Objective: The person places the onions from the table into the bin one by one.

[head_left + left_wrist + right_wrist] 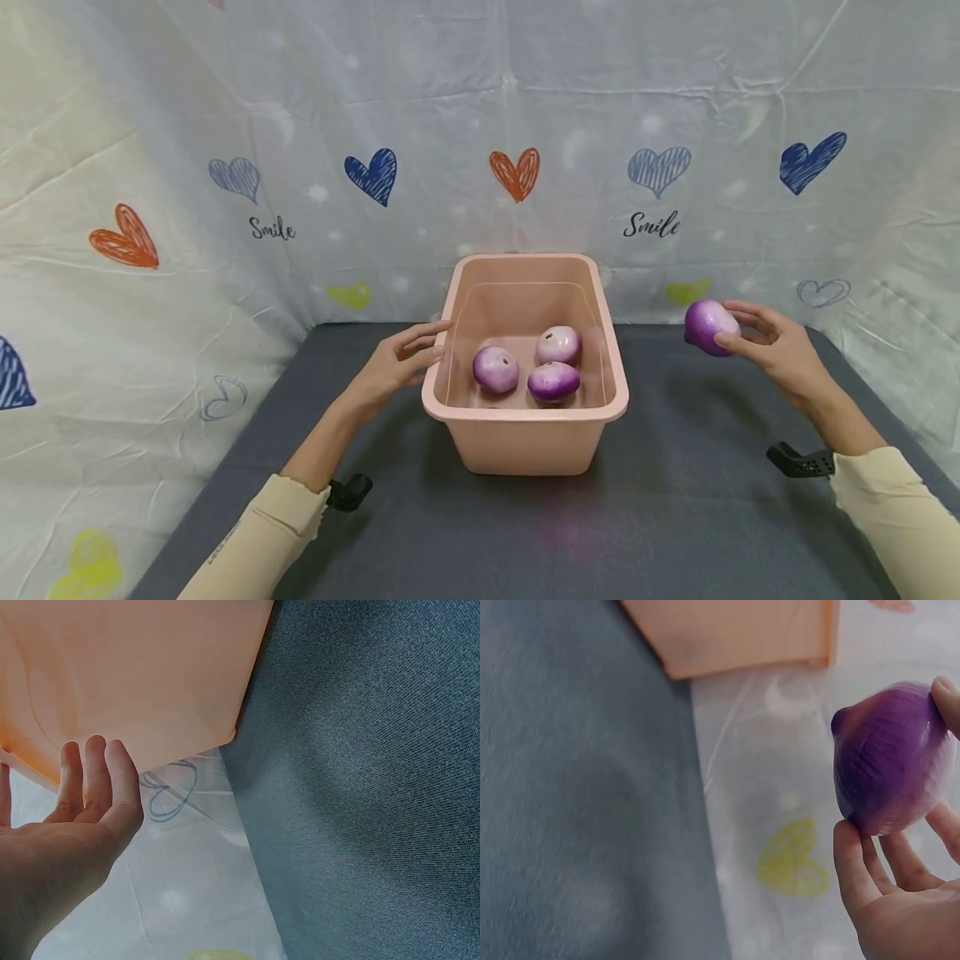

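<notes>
A pink plastic bin stands on the dark table, with three purple onions lying inside it. My left hand is at the bin's left rim, its fingertips right at the edge and its fingers loosely extended. In the left wrist view, the fingers overlap the bin's side wall. Off to the right of the bin, my right hand grips another purple onion above the table. The right wrist view shows this onion between the thumb and the fingertips, its pointed end facing left.
The dark grey table extends in front of the bin and to both sides. Behind it hangs a pale curtain printed with hearts and the word Smile. The bin's back end stands close to this curtain.
</notes>
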Motion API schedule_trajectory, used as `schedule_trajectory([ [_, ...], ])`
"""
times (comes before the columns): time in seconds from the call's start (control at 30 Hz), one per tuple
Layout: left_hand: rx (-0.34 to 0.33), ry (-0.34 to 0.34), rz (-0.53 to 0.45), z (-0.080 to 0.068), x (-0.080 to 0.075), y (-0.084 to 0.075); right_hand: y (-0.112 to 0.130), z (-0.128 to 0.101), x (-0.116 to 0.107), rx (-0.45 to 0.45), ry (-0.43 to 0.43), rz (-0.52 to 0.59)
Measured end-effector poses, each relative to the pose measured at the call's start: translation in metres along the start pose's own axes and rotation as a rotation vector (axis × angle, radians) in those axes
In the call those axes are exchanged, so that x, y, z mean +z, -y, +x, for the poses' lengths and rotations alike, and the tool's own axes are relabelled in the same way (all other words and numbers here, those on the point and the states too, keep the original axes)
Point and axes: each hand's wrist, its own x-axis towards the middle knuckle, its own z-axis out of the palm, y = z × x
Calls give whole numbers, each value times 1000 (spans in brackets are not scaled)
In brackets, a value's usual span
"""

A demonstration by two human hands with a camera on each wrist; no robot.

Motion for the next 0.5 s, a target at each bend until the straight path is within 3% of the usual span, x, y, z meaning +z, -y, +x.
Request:
schedule_trajectory([
  [0.27,3,3,-14,-1,0,2,19,-1,13,-41,39,118],
  [0.5,-2,-3,-15,-1,1,0,32,3,24,-64,53,151],
])
